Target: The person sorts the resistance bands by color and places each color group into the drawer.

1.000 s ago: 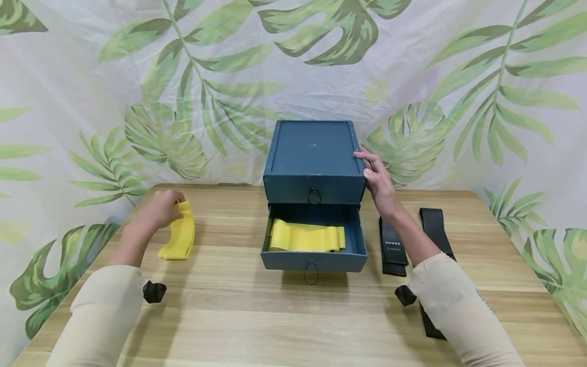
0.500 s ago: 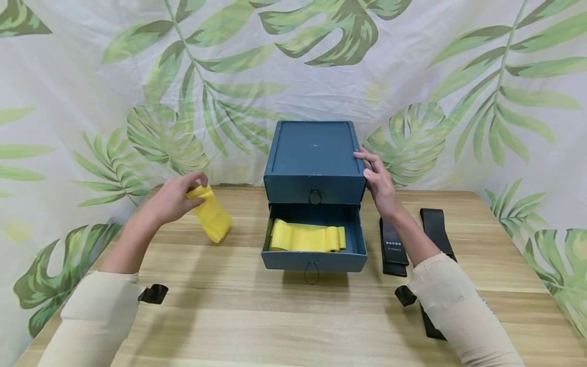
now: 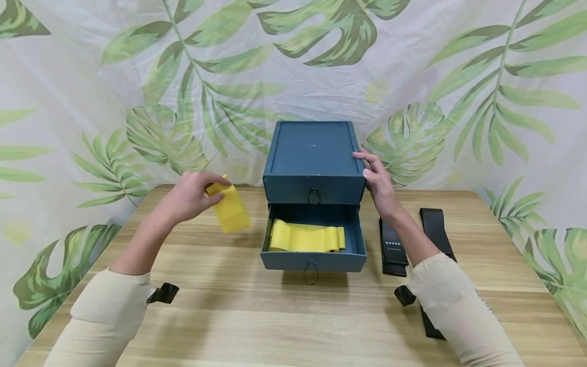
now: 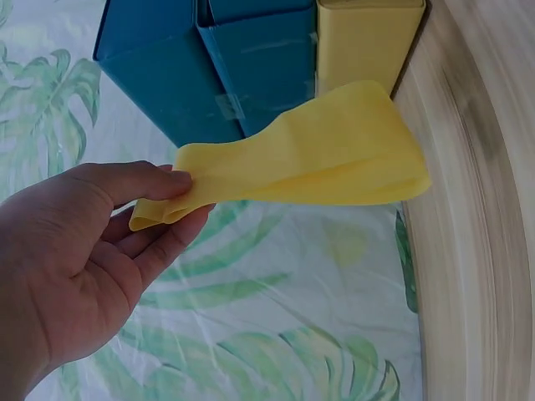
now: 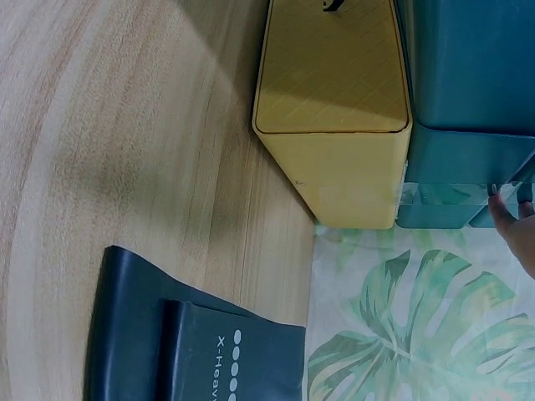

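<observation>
My left hand (image 3: 192, 196) pinches one end of a folded yellow resistance band (image 3: 232, 211) between thumb and fingers. The band's other end hangs over the table left of the blue drawer unit (image 3: 314, 148); the left wrist view shows it as a flat loop (image 4: 334, 150). The unit's blue lower drawer (image 3: 293, 262) is pulled out, with another yellow band (image 3: 304, 238) lying folded inside. Above it the top drawer (image 3: 293, 188) is closed. My right hand (image 3: 379, 188) rests on the unit's right side, fingertips at its top edge.
A black band printed X-Heavy (image 5: 242, 351) lies right of the unit. Farther right is another black band (image 3: 433, 227), partly hidden under my right forearm. Both wrist views show a yellow bottom drawer (image 5: 334, 75) at table level. A leaf-patterned cloth (image 3: 229, 102) hangs behind the table.
My left hand has carried the yellow band from the table's left side rightward, closer to the drawer unit. The right hand and the drawers stay as they were.
</observation>
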{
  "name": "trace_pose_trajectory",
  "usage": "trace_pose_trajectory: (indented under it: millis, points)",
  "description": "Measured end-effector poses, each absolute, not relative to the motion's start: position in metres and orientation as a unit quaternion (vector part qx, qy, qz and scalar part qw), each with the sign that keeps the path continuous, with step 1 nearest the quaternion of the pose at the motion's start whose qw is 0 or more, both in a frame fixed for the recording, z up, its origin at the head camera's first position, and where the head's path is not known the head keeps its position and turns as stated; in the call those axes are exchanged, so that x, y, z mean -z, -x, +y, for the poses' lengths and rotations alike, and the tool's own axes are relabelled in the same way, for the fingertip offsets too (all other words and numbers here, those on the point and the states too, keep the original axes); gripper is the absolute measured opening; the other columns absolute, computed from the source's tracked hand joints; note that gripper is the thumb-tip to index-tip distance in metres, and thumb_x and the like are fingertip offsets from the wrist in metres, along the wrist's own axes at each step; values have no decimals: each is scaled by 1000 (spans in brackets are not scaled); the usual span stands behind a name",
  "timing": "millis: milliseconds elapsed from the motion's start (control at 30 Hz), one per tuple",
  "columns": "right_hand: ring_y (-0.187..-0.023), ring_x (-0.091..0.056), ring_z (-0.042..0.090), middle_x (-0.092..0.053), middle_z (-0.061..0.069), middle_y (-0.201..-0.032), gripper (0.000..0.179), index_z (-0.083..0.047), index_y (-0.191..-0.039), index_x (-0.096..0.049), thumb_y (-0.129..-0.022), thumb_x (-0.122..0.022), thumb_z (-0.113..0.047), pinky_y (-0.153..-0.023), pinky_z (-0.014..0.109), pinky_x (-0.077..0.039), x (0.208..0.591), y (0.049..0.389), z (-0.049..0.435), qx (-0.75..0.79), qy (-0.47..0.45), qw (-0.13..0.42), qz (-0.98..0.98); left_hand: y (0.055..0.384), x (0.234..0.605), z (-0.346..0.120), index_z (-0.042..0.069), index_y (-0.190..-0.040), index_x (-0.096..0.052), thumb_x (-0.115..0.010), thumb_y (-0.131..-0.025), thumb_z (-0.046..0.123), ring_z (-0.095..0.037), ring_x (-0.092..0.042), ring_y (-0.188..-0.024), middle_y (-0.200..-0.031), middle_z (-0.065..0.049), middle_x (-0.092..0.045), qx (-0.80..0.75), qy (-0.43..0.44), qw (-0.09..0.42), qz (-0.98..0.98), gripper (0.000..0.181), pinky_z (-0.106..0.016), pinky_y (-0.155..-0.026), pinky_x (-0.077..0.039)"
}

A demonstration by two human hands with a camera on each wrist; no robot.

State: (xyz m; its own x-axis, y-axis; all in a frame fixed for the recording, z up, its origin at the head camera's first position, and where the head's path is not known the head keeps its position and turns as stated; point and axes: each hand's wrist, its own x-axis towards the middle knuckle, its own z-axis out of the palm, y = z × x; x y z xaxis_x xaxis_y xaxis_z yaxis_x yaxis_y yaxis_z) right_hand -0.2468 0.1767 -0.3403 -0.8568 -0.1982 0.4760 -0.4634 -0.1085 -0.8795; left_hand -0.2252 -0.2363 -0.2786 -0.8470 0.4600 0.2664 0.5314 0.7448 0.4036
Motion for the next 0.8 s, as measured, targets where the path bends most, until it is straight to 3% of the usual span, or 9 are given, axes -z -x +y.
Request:
trace_pose_trajectory:
  millis: [133, 333, 533, 633, 700, 800]
  points:
    - [-159, -11, 33, -17, 18, -170, 47, -1, -144, -48, -102, -40, -21, -126, 58, -13, 341, 247, 177, -702, -251, 95, -660, 223, 277, -230, -11, -109, -74, -71, -91, -9, -42, -71, -94, -116, -32, -70, 243, 256, 69, -933, 18, -49, -75, -59]
    - [-159, -11, 33, -13, 20, -171, 46, -4, -144, -49, -102, -41, -21, -126, 57, -13, 344, 249, 178, -704, -253, 96, -657, 219, 276, -225, -5, -94, -73, -70, -89, -9, -32, -67, -79, -99, -25, -73, 240, 259, 84, -932, 7, -42, -68, -57]
    - [-159, -11, 32, -14, 20, -170, 45, -5, -144, -50, -102, -41, -21, -126, 57, -13, 344, 249, 178, -705, -253, 97, -655, 215, 273, -220, 1, -90, -64, -66, -89, -8, -19, -46, -64, -77, -9, -62, 244, 268, 78, -929, 10, -30, -58, -42]
    - [-159, -10, 33, -15, 20, -170, 45, -5, -144, -49, -103, -41, -21, -126, 58, -11, 343, 248, 178, -704, -254, 98, -656, 213, 271, -217, 2, -91, -60, -65, -91, -8, -20, -53, -68, -79, -8, -62, 250, 276, 63, -926, 11, -33, -62, -46]
    - [-159, -10, 32, -16, 19, -170, 46, -4, -144, -49, -102, -40, -21, -126, 59, -11, 342, 248, 178, -702, -255, 98, -657, 211, 269, -214, 2, -93, -58, -65, -93, -9, -24, -65, -77, -88, -11, -68, 257, 283, 53, -923, 12, -37, -68, -51]
    - [-159, -11, 32, -18, 17, -170, 46, -3, -144, -48, -102, -40, -21, -126, 59, -12, 342, 247, 177, -701, -254, 99, -659, 207, 263, -211, 2, -99, -54, -63, -97, -8, -29, -71, -85, -100, -20, -73, 281, 289, 32, -915, 13, -38, -69, -56]
